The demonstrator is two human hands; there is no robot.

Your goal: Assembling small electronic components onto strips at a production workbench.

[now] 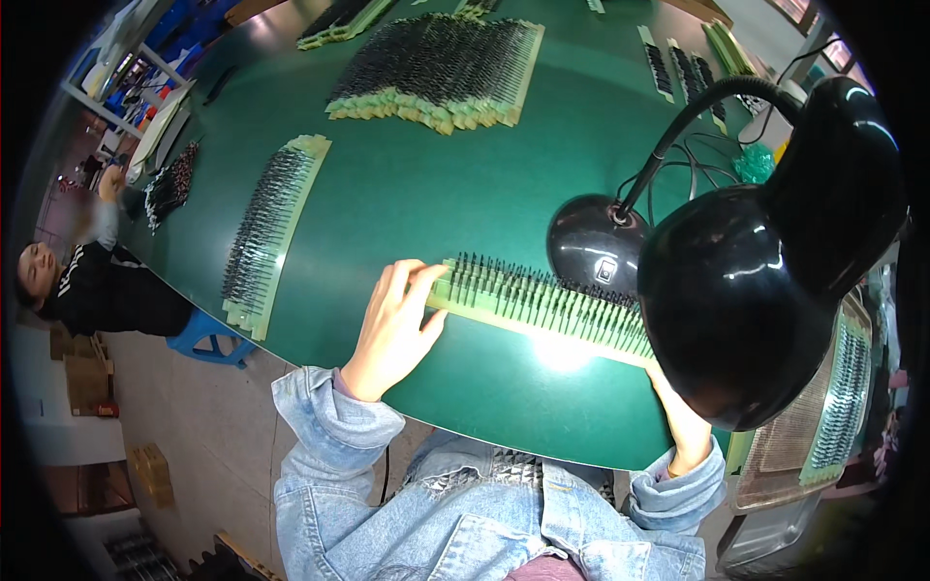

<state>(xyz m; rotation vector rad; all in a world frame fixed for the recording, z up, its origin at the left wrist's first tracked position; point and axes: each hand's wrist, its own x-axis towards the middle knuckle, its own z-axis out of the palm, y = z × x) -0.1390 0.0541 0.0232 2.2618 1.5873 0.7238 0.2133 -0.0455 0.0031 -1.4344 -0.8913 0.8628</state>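
A long pale-green strip with rows of upright black pins lies slantwise on the green table in front of me, brightly lit along its near edge. My left hand is closed at its left end, fingers at the far corner and thumb on the near side. My right hand reaches to the strip's right end. The black lamp head hides its fingers and that end of the strip, so its grip cannot be made out.
The lamp's round base stands just beyond the strip. A row of similar strips lies to the left, and a larger group farther back. A mesh tray is at the right. A person sits at the left edge.
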